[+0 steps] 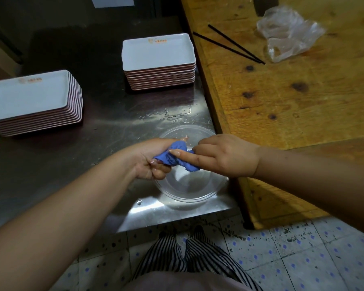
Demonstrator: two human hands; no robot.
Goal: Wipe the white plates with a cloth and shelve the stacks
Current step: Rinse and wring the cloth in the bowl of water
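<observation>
Your two hands twist a blue cloth over a clear bowl at the steel counter's near corner.

The wooden table [303, 91] fills the frame from 1 to 4 o'clock, butted against the steel counter [105, 122]. One stack of white plates [29, 99] sits at 9 o'clock, its long axis running left to right; a second stack [158, 57] sits at 12 o'clock, lying the same way. The clear bowl [189, 183] rests at centre. Your left hand [153, 158] curls round the blue cloth [174, 157]; your right hand [225, 154] pinches its other end, forefinger laid straight along it. The cloth's long axis runs 9 to 3 o'clock.
</observation>
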